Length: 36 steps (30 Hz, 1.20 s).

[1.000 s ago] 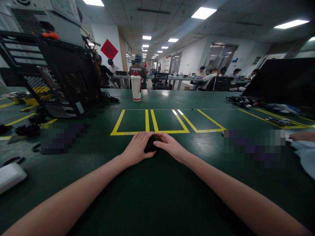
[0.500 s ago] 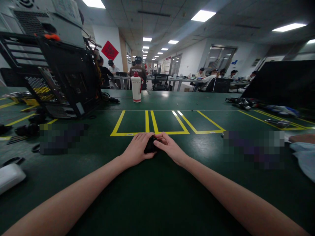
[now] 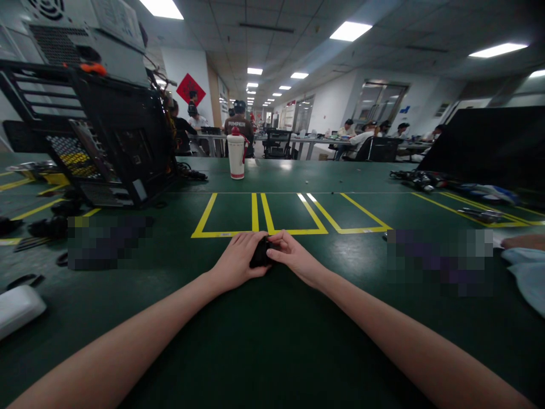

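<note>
Lettering (image 3: 237,124) "PUMPKIN" on brown shirt (image 3: 249,129) beyond black object (image 3: 259,255)

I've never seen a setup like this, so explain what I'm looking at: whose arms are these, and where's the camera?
There's no machine here: these are a person's own bare arms. One camera, worn on that person's head, looks forward and down. The left hand curls around a small black object; it's mostly covered, so I can't tell what it is. The right hand has its thumb and fingers at the object's right side. Underneath is a green table marked with yellow tape. Farther back stand a white bottle and, to the left, a black computer case.
</note>
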Tool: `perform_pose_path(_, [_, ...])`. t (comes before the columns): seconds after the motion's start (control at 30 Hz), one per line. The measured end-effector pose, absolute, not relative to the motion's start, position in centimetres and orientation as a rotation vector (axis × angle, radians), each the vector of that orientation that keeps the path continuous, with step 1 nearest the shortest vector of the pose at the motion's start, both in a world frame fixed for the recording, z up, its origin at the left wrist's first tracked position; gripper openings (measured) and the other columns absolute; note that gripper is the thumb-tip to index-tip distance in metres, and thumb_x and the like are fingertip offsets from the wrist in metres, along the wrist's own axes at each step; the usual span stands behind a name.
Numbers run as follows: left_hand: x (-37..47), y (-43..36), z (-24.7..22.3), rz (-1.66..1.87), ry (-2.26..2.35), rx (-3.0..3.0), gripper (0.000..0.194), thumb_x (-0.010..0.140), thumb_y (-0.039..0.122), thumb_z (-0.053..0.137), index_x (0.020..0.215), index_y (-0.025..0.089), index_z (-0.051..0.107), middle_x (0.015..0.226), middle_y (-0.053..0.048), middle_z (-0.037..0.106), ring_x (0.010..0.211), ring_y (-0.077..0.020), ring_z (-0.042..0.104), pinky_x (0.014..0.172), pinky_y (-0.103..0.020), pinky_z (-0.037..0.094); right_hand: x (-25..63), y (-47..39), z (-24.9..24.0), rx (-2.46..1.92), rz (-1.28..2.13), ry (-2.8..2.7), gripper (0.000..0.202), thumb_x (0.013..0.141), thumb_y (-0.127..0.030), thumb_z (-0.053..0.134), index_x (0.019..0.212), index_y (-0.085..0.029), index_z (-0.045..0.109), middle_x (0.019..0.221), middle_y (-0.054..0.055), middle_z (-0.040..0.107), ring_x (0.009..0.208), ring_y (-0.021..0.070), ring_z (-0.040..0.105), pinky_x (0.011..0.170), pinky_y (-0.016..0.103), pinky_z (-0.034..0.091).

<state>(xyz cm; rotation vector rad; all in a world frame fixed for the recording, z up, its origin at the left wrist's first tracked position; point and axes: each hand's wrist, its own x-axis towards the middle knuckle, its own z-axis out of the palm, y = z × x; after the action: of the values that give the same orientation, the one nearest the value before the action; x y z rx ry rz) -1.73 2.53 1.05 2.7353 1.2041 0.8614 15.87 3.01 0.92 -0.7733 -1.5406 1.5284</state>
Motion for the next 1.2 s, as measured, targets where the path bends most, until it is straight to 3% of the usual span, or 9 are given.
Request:
perform_pose_path(0.13, [-1.67, 2.57, 1.06, 0.863, 1.223, 2.749, 0.058, 0.069, 0.034, 0.061, 0.117, 0.018, 0.033, 0.111, -0.008, 0.049, 0.104, -0.0243, 0.045, 0.093, -0.041, 0.033, 15.38, 3.22, 0.6, -0.842, 1.431, -1.497, 0.02, 0.071, -0.027, 0.06, 0.087, -0.021, 0.049, 0.09, 0.001, 0.053, 0.09, 0.0146, 0.051, 0.087, 0.036, 0.038])
perform_pose_path(0.57, [-1.7, 2.55, 1.02, 0.85, 1.214, 2.744, 0.058, 0.068, 0.029, 0.061, 0.117, 0.018, 0.033, 0.111, -0.008, 0.049, 0.104, -0.0235, 0.045, 0.094, -0.041, 0.032, 15.96, 3.04, 1.19, -0.769, 1.622, -1.533, 0.046, 0.06, -0.015, 0.07, 0.097, -0.023, 0.044, 0.099, 0.002, 0.051, 0.098, 0.017, 0.05, 0.09, 0.038, 0.038])
perform_pose_path(0.83, [-1.71, 2.6, 1.09, 0.868, 1.208, 2.733, 0.058, 0.069, 0.034, 0.061, 0.118, 0.02, 0.033, 0.112, -0.008, 0.049, 0.105, -0.0245, 0.045, 0.093, -0.042, 0.032, 15.31, 2.73, 0.94, -0.882, 1.449, -1.496, 0.024, 0.075, -0.037, 0.054, 0.094, -0.023, 0.049, 0.091, 0.001, 0.054, 0.093, 0.0163, 0.05, 0.087, 0.037, 0.038])
perform_pose_path(1.03, [-1.66, 2.59, 1.13, 0.864, 1.201, 2.724, 0.056, 0.07, 0.033, 0.061, 0.117, 0.02, 0.033, 0.112, -0.008, 0.049, 0.105, -0.0244, 0.045, 0.093, -0.043, 0.033, 15.39, 3.08, 0.76, -0.891, 1.471, -1.498, 0.029, 0.072, -0.026, 0.059, 0.099, -0.021, 0.048, 0.097, 0.003, 0.053, 0.098, 0.0172, 0.05, 0.091, 0.038, 0.036])
perform_pose_path(1.2, [-1.67, 2.65, 0.95, 0.868, 1.202, 2.731, 0.057, 0.068, 0.031, 0.061, 0.117, 0.019, 0.033, 0.111, -0.008, 0.049, 0.104, -0.0245, 0.046, 0.092, -0.043, 0.033, 15.81, 3.45, 0.8, -0.768, 1.6, -1.512, 0.037, 0.063, -0.016, 0.067, 0.094, -0.021, 0.047, 0.097, 0.002, 0.052, 0.098, 0.0168, 0.05, 0.092, 0.038, 0.036])
